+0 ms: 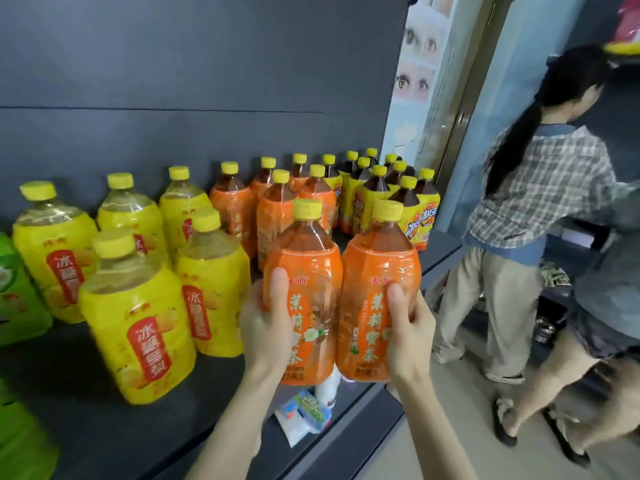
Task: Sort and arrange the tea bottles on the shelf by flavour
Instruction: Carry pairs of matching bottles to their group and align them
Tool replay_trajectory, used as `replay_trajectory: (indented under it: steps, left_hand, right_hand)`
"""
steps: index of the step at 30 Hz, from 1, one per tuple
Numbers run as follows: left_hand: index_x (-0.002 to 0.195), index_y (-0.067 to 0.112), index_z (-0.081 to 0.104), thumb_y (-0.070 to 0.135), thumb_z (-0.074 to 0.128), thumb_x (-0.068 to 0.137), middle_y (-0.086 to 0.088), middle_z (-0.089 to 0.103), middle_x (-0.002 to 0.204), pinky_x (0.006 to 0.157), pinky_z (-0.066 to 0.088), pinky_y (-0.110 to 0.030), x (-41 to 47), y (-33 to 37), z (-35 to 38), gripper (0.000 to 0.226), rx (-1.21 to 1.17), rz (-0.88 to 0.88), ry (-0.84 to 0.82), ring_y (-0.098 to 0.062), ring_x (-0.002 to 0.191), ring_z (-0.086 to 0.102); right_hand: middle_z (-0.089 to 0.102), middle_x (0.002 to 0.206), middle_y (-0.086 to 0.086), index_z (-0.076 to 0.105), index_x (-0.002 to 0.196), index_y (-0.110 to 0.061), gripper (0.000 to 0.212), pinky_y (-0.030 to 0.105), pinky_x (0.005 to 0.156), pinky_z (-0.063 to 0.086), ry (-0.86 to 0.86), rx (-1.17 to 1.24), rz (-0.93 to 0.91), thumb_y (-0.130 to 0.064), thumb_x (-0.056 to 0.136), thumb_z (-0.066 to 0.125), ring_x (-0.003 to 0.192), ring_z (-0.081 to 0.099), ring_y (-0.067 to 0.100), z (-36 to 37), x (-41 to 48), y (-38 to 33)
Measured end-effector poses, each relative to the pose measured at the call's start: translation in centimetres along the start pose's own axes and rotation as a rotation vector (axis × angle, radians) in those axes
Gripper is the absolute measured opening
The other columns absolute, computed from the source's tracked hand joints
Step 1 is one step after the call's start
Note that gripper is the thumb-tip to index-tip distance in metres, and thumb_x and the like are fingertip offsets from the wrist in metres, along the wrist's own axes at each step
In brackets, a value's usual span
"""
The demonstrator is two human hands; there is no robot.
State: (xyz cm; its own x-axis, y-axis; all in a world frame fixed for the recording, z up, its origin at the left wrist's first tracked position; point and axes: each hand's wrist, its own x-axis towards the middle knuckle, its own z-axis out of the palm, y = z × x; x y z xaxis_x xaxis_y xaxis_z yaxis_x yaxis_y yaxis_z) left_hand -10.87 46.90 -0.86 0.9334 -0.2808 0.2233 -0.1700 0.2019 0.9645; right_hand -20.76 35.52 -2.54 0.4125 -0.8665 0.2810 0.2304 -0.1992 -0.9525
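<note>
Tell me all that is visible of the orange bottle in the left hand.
The orange bottle is clear plastic with amber tea showing at its shoulder, a yellow cap and a glossy orange label bearing Chinese characters and a flower. It is nearly upright, by the front edge of the shelf. The left hand grips its left side; its right side touches a second orange bottle.

Left hand (266, 327) and right hand (408, 327): bare, slender fingers, thumbnails short and plain. Left forearm (235, 427) and right forearm (429, 427): bare and slim, uncovered down to the lower frame edge.
</note>
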Motion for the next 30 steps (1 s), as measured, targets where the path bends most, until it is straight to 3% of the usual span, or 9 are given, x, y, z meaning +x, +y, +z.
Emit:
replay_trajectory:
  steps: [3,5,7,9,14,19,27,30]
  left_hand:
    - [0.093,0.028,0.056,0.062,0.034,0.074,0.018,0.059,0.084,0.057,0.042,-0.002,2.3,-1.2,2.9,0.045,0.028,0.029,0.064,0.008,0.072,0.058]
    - [0.1,0.024,0.056,0.063,0.034,0.073,0.014,0.06,0.087,0.061,0.043,-0.007,3.6,-1.9,4.4,0.053,0.044,0.031,0.102,0.006,0.078,0.056]
    - [0.106,0.025,0.053,0.066,0.034,0.07,0.01,0.059,0.091,0.066,0.042,-0.013,4.9,-2.8,6.0,0.058,0.06,0.026,0.162,0.003,0.08,0.056]
    - [0.109,0.027,0.05,0.069,0.033,0.068,0.005,0.058,0.098,0.073,0.043,-0.02,6.0,-3.5,7.7,0.061,0.078,0.012,0.231,-0.006,0.083,0.056]
    - [0.11,0.028,0.051,0.087,0.035,0.069,0.0,0.064,0.105,0.086,0.05,-0.035,7.8,-5.6,10.9,0.074,0.12,0.01,0.408,-0.015,0.094,0.062]
    - [0.109,0.023,0.054,0.079,0.036,0.065,0.0,0.065,0.102,0.086,0.052,-0.037,8.8,-7.4,13.4,0.073,0.133,0.02,0.594,-0.015,0.093,0.063]
    - [0.12,0.012,0.05,0.068,0.042,0.069,0.004,0.062,0.102,0.079,0.049,-0.026,10.8,-9.3,14.1,0.076,0.158,0.083,0.66,-0.008,0.095,0.061]
    - [0.126,0.012,0.047,0.069,0.042,0.068,0.001,0.06,0.109,0.078,0.047,-0.018,11.6,-9.4,14.1,0.081,0.181,0.091,0.673,-0.011,0.098,0.059]
  right_hand:
    - [0.068,0.083,0.006,0.06,0.08,-0.027,0.05,0.051,0.082,0.055,-0.019,-0.016,0.002,-0.073,0.061,0.063,0.084,0.067,0.03,0.1,3.9,1.4]
    - [0.068,0.079,-0.004,0.061,0.079,-0.032,0.039,0.04,0.074,0.055,-0.044,-0.005,0.004,-0.068,0.063,0.061,0.079,0.066,0.017,0.4,6.3,2.3]
    - [0.069,0.08,-0.012,0.061,0.084,-0.032,0.04,0.024,0.067,0.052,-0.102,0.012,0.0,-0.067,0.064,0.06,0.077,0.066,0.007,0.7,8.9,3.4]
    - [0.07,0.082,-0.016,0.061,0.091,-0.03,0.045,0.019,0.067,0.05,-0.164,0.025,0.005,-0.066,0.064,0.059,0.077,0.066,0.004,0.9,11.3,4.4]
    - [0.071,0.089,-0.014,0.061,0.108,-0.023,0.058,0.028,0.075,0.053,-0.322,0.065,0.023,-0.061,0.065,0.061,0.083,0.068,0.005,1.3,16.7,6.4]
    - [0.067,0.113,-0.003,0.051,0.129,-0.021,0.076,0.039,0.091,0.054,-0.47,0.055,0.061,-0.06,0.065,0.061,0.099,0.066,0.011,1.9,20.1,9.1]
    - [0.059,0.125,-0.004,0.039,0.14,-0.023,0.089,0.034,0.095,0.051,-0.553,0.093,0.07,-0.061,0.064,0.063,0.11,0.059,0.006,4.6,22.8,11.1]
    - [0.057,0.127,-0.005,0.037,0.14,-0.027,0.087,0.02,0.089,0.051,-0.592,0.117,0.064,-0.063,0.065,0.062,0.11,0.058,0.001,4.9,23.3,11.4]
